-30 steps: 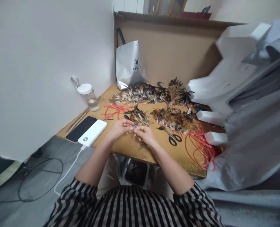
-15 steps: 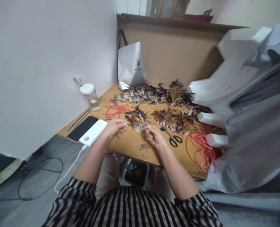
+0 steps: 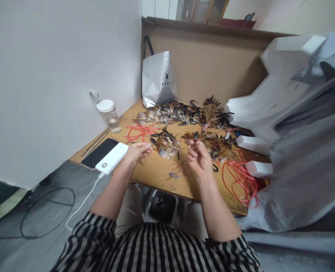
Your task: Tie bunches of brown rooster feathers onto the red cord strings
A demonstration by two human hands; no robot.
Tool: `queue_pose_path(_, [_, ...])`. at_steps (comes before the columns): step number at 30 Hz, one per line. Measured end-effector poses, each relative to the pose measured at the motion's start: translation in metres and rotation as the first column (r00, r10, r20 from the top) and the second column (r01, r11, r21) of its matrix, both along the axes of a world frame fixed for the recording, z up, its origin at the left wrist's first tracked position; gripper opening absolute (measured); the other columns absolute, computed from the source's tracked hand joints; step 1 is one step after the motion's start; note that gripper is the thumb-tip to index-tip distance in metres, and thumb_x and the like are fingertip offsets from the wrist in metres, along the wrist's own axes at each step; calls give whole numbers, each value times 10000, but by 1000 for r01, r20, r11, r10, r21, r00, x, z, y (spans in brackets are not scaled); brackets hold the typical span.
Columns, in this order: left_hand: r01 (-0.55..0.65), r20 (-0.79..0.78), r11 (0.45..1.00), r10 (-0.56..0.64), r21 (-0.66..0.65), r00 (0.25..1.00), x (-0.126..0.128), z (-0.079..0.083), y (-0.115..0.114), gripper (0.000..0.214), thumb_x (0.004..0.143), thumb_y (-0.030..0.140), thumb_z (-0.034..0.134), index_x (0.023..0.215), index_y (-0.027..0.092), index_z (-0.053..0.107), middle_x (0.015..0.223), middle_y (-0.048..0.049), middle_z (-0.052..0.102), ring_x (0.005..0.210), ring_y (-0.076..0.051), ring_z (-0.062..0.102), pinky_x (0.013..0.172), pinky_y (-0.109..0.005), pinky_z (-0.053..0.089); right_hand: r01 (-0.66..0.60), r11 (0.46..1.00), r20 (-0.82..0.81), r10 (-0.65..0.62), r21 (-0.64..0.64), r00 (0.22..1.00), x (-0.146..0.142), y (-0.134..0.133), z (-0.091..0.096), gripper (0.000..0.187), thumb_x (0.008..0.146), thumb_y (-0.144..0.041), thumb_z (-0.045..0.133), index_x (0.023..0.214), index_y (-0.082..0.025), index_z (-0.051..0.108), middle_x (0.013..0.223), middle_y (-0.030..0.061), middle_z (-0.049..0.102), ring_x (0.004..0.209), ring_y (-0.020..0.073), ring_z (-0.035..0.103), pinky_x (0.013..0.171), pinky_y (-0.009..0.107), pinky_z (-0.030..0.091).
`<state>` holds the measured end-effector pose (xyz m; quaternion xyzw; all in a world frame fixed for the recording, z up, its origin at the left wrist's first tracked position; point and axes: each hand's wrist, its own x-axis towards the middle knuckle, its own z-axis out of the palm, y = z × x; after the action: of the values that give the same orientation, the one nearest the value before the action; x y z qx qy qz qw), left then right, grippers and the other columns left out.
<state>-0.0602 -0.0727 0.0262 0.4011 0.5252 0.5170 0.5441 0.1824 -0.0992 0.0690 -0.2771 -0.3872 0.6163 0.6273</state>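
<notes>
My left hand (image 3: 140,151) is closed in a pinch at the left of a small feather bundle (image 3: 167,144); what its fingertips hold, if anything, is too small to make out. Raised to the right of that bundle, my right hand (image 3: 198,156) pinches a thin reddish strand (image 3: 187,140) between thumb and finger. Brown and black feathers (image 3: 222,147) lie just behind it. Scissors (image 3: 215,167) are mostly covered by this hand, with part of a black handle showing. Loose feather bits (image 3: 174,175) are scattered near the front of the wooden table (image 3: 156,174).
A long row of feathers (image 3: 170,112) lies at the back, before a silver bag (image 3: 157,81). Red strings (image 3: 140,132) lie at left, more red strings (image 3: 241,179) at right. A phone (image 3: 99,153), power bank (image 3: 112,158) and lidded jar (image 3: 108,113) line the left side. White foam (image 3: 255,102) stands right.
My right hand has moved right and up from the small feather bundle, now covering most of the scissors. A reddish strand shows at its fingertips. My left hand has barely moved.
</notes>
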Motion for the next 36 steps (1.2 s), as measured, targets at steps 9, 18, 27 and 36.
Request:
queue_pose_path(9, [65, -64, 996, -61, 55, 996, 15, -11, -4, 361, 582, 440, 674, 767, 130, 674, 758, -91, 662, 585, -103, 546, 482, -193, 341, -201, 973, 291, 226, -115, 930, -40, -7, -22, 218, 662, -355, 633, 795, -183, 614, 966, 50, 631, 440, 32, 422, 355, 169, 250])
queue_pose_path(18, [110, 26, 992, -112, 67, 993, 26, -8, -20, 293, 598, 393, 674, 742, 138, 676, 699, -54, 649, 532, -79, 504, 476, -194, 323, -254, 953, 634, 298, -162, 713, -65, 0, -37, 226, 661, -368, 609, 678, -144, 587, 495, -22, 579, 362, 48, 460, 354, 148, 316])
queue_pose_path(27, [52, 201, 996, -67, 78, 977, 36, -9, -23, 311, 600, 353, 686, 793, 109, 663, 742, -78, 653, 547, -87, 530, 536, -217, 410, -265, 920, 416, 369, -288, 831, -65, 3, -45, 247, 603, -350, 669, 675, -143, 556, 630, 10, 639, 459, 84, 576, 355, 142, 336])
queue_pose_path(36, [-8, 142, 991, -11, 132, 990, 44, -20, -25, 365, 628, 374, 662, 895, 125, 653, 865, -107, 666, 643, -117, 560, 606, -242, 434, -325, 896, 387, 428, -303, 817, -67, 1, -53, 244, 586, -319, 685, 650, -137, 536, 596, 3, 629, 446, 71, 558, 399, 157, 403])
